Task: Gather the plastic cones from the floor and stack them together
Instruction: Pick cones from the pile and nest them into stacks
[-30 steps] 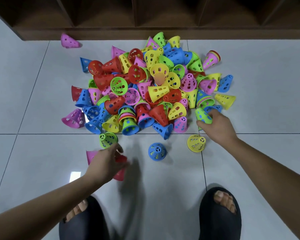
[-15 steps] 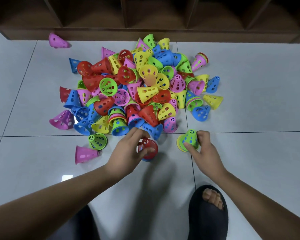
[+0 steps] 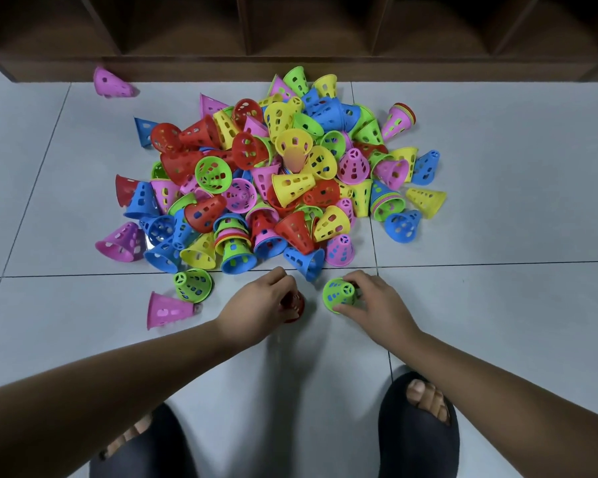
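Note:
A big heap of perforated plastic cones [image 3: 277, 181] in red, yellow, green, blue and pink lies on the grey tiled floor. My left hand [image 3: 256, 305] curls round a red cone [image 3: 295, 305] just in front of the heap; most of that cone is hidden by my fingers. My right hand [image 3: 373, 305] grips a green cone [image 3: 339, 294] lying on its side, tip pointing left, about a hand's width from the red one. What is under the green cone cannot be told.
Loose cones lie apart from the heap: a green one [image 3: 192, 285] and a pink one [image 3: 168, 310] to the left of my left hand, another pink one [image 3: 113, 82] by the dark wooden shelf unit [image 3: 290, 36] at the back. My two feet in black slippers [image 3: 418, 426] stand close below.
Both hands have drawn nearer to each other in front of the heap. The left hand has closed further over the red cone, and the green cone has turned with its tip to the left.

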`<action>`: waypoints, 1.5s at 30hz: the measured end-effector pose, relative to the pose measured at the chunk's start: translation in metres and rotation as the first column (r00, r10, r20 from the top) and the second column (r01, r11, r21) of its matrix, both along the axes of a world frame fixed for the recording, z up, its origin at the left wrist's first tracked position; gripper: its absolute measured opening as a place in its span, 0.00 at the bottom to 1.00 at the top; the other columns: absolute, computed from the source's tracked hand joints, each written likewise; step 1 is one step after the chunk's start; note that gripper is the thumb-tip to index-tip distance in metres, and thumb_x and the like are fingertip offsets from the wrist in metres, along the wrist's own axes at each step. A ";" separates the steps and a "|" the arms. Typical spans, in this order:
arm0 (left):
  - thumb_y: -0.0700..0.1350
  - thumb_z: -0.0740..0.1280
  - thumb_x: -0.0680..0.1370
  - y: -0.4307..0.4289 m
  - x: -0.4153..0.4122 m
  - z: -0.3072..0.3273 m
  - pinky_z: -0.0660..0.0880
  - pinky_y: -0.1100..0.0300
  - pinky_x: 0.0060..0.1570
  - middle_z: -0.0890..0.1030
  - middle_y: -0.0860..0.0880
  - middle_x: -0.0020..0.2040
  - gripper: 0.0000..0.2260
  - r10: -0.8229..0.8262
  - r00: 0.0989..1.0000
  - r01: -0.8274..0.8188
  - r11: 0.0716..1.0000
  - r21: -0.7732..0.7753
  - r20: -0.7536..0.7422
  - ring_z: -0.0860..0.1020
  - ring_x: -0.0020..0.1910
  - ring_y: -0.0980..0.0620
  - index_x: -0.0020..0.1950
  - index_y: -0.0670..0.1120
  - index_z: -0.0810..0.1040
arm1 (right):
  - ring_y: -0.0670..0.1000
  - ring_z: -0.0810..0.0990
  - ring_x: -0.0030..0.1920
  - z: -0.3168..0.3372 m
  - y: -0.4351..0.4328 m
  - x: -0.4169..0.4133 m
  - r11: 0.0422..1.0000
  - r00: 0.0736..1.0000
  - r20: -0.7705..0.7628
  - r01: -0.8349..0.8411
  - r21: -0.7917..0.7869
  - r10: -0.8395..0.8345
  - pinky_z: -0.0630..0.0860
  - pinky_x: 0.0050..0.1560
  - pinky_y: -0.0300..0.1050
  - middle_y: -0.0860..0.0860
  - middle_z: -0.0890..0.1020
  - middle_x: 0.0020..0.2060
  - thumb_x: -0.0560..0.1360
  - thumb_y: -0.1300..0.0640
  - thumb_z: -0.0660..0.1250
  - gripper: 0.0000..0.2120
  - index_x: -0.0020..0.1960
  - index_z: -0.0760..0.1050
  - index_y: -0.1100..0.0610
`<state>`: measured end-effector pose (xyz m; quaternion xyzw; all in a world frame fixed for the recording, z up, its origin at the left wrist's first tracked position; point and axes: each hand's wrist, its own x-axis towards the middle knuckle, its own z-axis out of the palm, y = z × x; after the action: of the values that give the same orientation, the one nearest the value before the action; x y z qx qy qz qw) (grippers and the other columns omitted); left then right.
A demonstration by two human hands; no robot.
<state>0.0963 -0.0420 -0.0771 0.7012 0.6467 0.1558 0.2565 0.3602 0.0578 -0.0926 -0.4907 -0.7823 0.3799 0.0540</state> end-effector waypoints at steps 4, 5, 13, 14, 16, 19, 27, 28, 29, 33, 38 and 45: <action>0.53 0.80 0.74 -0.010 -0.024 -0.002 0.78 0.54 0.48 0.77 0.54 0.60 0.23 0.063 0.998 -0.062 0.997 -0.040 0.028 0.79 0.52 0.49 0.65 0.52 0.77 | 0.45 0.79 0.53 -0.003 -0.004 -0.014 0.998 0.997 -0.040 -0.065 -0.007 0.064 0.80 0.54 0.50 0.42 0.79 0.53 0.72 0.42 0.77 0.21 0.60 0.73 0.42; 0.55 0.81 0.73 -0.015 -0.031 -0.003 0.79 0.55 0.49 0.77 0.54 0.62 0.25 0.085 0.996 -0.083 0.995 -0.046 0.039 0.80 0.53 0.50 0.67 0.53 0.77 | 0.44 0.79 0.54 -0.003 -0.006 -0.016 0.997 0.996 -0.056 -0.073 -0.014 0.072 0.80 0.54 0.50 0.41 0.79 0.53 0.73 0.43 0.77 0.20 0.60 0.74 0.42; 0.58 0.81 0.73 -0.075 -0.092 0.013 0.78 0.58 0.46 0.80 0.55 0.55 0.22 0.345 0.939 -0.343 0.935 0.090 0.001 0.79 0.50 0.53 0.60 0.51 0.80 | 0.46 0.80 0.55 0.008 0.005 -0.026 0.996 0.995 -0.033 -0.092 -0.015 0.091 0.81 0.54 0.54 0.42 0.79 0.56 0.72 0.59 0.71 0.19 0.59 0.74 0.44; 0.54 0.82 0.72 -0.082 -0.101 0.014 0.77 0.56 0.45 0.81 0.55 0.54 0.21 0.387 0.922 -0.383 0.917 0.112 -0.016 0.80 0.50 0.51 0.59 0.50 0.80 | 0.46 0.79 0.54 0.010 0.009 -0.027 0.998 0.998 -0.040 -0.054 0.038 0.055 0.81 0.53 0.55 0.43 0.79 0.55 0.72 0.60 0.70 0.18 0.58 0.74 0.46; 0.50 0.84 0.71 -0.093 -0.117 0.014 0.77 0.53 0.46 0.81 0.54 0.54 0.21 0.445 0.893 -0.435 0.890 0.138 -0.059 0.79 0.51 0.47 0.58 0.50 0.80 | 0.48 0.79 0.52 0.013 0.018 -0.030 0.988 0.997 -0.070 0.038 0.148 -0.028 0.81 0.50 0.55 0.45 0.77 0.54 0.73 0.60 0.71 0.16 0.58 0.74 0.48; 0.55 0.84 0.70 -0.103 -0.135 0.011 0.75 0.48 0.47 0.80 0.50 0.55 0.22 0.439 0.889 -0.414 0.892 0.183 -0.128 0.77 0.52 0.44 0.58 0.49 0.81 | 0.51 0.78 0.56 0.014 0.029 -0.041 0.963 0.993 -0.061 0.117 0.242 -0.105 0.80 0.50 0.52 0.46 0.73 0.58 0.73 0.55 0.76 0.23 0.65 0.71 0.51; 0.52 0.84 0.67 -0.122 -0.161 -0.014 0.73 0.49 0.48 0.79 0.53 0.57 0.26 0.306 0.903 -0.337 0.940 -0.052 -0.303 0.78 0.55 0.43 0.61 0.54 0.78 | 0.56 0.80 0.56 -0.001 0.059 -0.047 0.972 0.998 0.019 0.058 0.227 -0.064 0.80 0.54 0.53 0.51 0.75 0.58 0.77 0.51 0.75 0.21 0.68 0.75 0.51; 0.51 0.83 0.67 -0.123 -0.162 -0.016 0.73 0.49 0.48 0.80 0.53 0.56 0.25 0.305 0.901 -0.337 0.940 -0.054 -0.308 0.78 0.53 0.43 0.61 0.53 0.78 | 0.55 0.80 0.54 -0.002 0.062 -0.046 0.976 0.998 0.021 0.055 0.213 -0.061 0.80 0.54 0.53 0.51 0.75 0.56 0.77 0.51 0.75 0.19 0.66 0.76 0.51; 0.51 0.83 0.67 -0.123 -0.163 -0.018 0.74 0.50 0.47 0.80 0.52 0.55 0.25 0.307 0.899 -0.339 0.939 -0.053 -0.313 0.79 0.51 0.42 0.61 0.53 0.79 | 0.55 0.80 0.53 -0.003 0.064 -0.045 0.979 0.998 0.019 0.051 0.199 -0.056 0.80 0.53 0.53 0.51 0.76 0.54 0.77 0.50 0.74 0.17 0.64 0.77 0.51; 0.58 0.75 0.70 -0.120 -0.158 -0.017 0.76 0.52 0.43 0.81 0.52 0.50 0.21 0.293 0.901 -0.323 0.945 -0.044 -0.321 0.79 0.46 0.44 0.59 0.52 0.79 | 0.55 0.78 0.54 -0.006 0.066 -0.036 0.980 0.999 0.006 0.038 0.194 -0.040 0.79 0.53 0.54 0.51 0.79 0.53 0.78 0.48 0.74 0.17 0.64 0.76 0.50; 0.64 0.73 0.72 -0.113 -0.124 0.005 0.76 0.57 0.36 0.81 0.57 0.46 0.20 0.256 0.944 -0.272 0.961 -0.047 -0.209 0.80 0.38 0.48 0.58 0.56 0.76 | 0.54 0.78 0.54 -0.002 0.056 -0.027 0.976 0.997 -0.028 0.072 0.203 -0.068 0.79 0.51 0.55 0.47 0.79 0.53 0.80 0.47 0.71 0.13 0.62 0.73 0.48; 0.63 0.74 0.77 -0.063 -0.070 0.042 0.76 0.60 0.43 0.81 0.58 0.51 0.21 0.318 0.941 -0.319 0.948 -0.010 0.119 0.79 0.44 0.56 0.64 0.55 0.74 | 0.51 0.78 0.57 0.035 0.019 -0.012 0.964 0.965 -0.185 0.214 0.160 -0.184 0.79 0.55 0.53 0.45 0.79 0.56 0.81 0.48 0.70 0.12 0.62 0.73 0.49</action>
<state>0.0264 -0.1048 -0.0348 0.5780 0.7345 0.2398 0.2625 0.3478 0.0771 -0.0580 -0.5264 -0.7523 0.3411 0.2016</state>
